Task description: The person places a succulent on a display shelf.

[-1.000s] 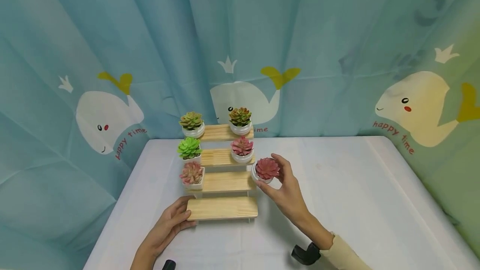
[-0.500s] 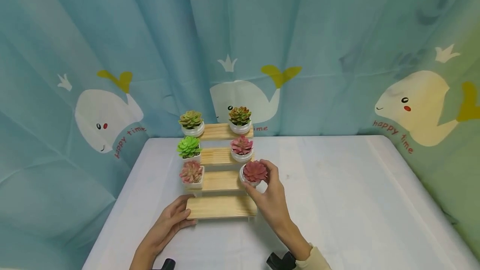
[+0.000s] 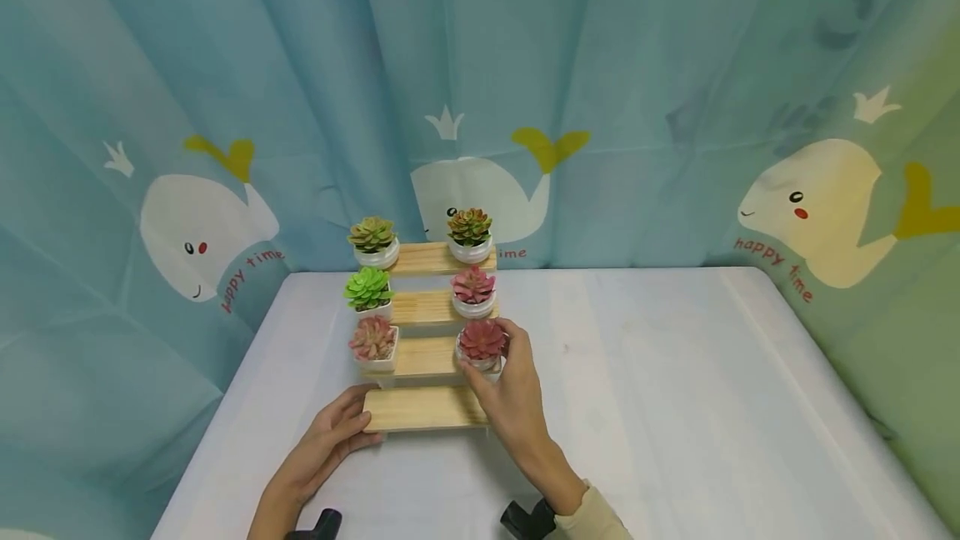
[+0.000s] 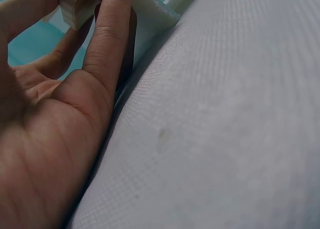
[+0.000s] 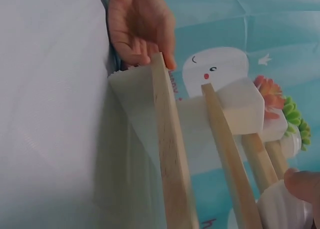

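My right hand (image 3: 512, 386) grips a white round pot with a dark pink succulent (image 3: 482, 340), thumb at the front and fingers round its right side. The pot sits at the right end of the second-lowest wooden board of a tiered plant stand (image 3: 426, 408). In the right wrist view the white pot (image 5: 286, 205) meets that board, with my thumb (image 5: 303, 185) on it. My left hand (image 3: 332, 440) holds the left end of the lowest board, thumb on top. The left wrist view shows those fingers (image 4: 107, 36) round the board's corner (image 4: 77, 6).
On the left ends of the upper boards stand a pale pink (image 3: 373, 342), a bright green (image 3: 367, 290) and an olive green succulent (image 3: 372, 238). At right are a pink (image 3: 473, 288) and a reddish-green one (image 3: 470, 229). A whale-print curtain (image 3: 637, 107) hangs behind the white table (image 3: 675, 407).
My right hand has carried the dark pink succulent leftward from beside the stand onto the second-lowest board. My left hand keeps its hold on the lowest board. The head view has shifted slightly.
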`<action>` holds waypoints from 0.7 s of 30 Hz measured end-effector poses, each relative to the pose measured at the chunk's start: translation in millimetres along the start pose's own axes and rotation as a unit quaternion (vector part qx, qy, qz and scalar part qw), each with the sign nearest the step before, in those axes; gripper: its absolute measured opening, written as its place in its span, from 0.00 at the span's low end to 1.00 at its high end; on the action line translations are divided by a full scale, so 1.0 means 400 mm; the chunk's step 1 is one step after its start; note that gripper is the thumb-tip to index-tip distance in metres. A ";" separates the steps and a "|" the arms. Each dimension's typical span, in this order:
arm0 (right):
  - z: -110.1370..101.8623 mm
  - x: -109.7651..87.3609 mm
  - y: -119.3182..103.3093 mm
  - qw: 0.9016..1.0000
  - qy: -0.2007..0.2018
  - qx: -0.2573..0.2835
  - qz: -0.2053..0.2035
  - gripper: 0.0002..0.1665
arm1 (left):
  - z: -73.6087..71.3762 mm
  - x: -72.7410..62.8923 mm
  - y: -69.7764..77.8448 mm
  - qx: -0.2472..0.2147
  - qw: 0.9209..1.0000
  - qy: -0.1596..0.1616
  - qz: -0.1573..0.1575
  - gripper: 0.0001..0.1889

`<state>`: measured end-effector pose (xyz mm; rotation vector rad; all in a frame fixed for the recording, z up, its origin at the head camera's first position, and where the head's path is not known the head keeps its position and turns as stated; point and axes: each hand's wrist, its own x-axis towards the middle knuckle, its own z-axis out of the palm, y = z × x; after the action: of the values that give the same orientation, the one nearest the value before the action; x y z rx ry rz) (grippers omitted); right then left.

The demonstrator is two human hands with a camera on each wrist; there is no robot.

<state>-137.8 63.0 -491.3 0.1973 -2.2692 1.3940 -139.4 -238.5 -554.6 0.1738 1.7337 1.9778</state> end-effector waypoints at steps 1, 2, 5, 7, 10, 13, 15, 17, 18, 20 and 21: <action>0.004 0.004 0.000 1.000 -0.001 -0.005 -0.001 0.46 | -0.004 0.004 0.001 -0.001 1.000 0.000 0.000 0.32; 0.008 0.006 0.000 1.000 -0.003 -0.008 0.000 0.46 | -0.007 0.007 0.001 -0.001 1.000 -0.002 -0.001 0.32; 0.019 0.013 0.003 1.000 -0.004 -0.013 0.000 0.47 | -0.016 0.017 -0.001 0.000 1.000 -0.005 -0.003 0.32; 0.025 0.017 0.008 1.000 -0.007 -0.013 0.000 0.47 | -0.021 0.024 -0.003 0.002 1.000 -0.003 -0.003 0.32; 0.028 0.020 0.017 1.000 -0.018 -0.013 0.001 0.47 | -0.027 0.028 -0.007 0.004 1.000 -0.002 -0.003 0.32; 0.020 0.023 0.030 0.999 -0.039 0.012 -0.006 0.47 | -0.038 0.026 -0.006 0.008 1.000 -0.011 -0.007 0.33; 0.003 0.023 0.045 0.998 -0.057 0.039 -0.010 0.46 | -0.046 0.022 0.000 0.019 0.999 -0.022 -0.014 0.33; -0.027 0.019 0.064 0.995 -0.078 0.061 -0.009 0.46 | -0.055 0.019 0.014 0.043 0.998 -0.033 -0.029 0.34; -0.046 0.017 0.077 0.994 -0.088 0.064 -0.011 0.45 | -0.060 0.017 0.026 0.062 0.997 -0.038 -0.038 0.34; -0.091 0.009 0.109 0.993 -0.104 0.047 -0.021 0.44 | -0.074 0.013 0.056 0.114 0.991 -0.039 -0.055 0.33; -0.118 0.006 0.127 0.993 -0.110 0.030 -0.027 0.43 | -0.082 0.009 0.074 0.144 0.987 -0.037 -0.061 0.33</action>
<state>-143.1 128.5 -513.3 0.4490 -2.3785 1.4779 -164.6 -268.2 -533.1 0.2305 1.9264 1.6096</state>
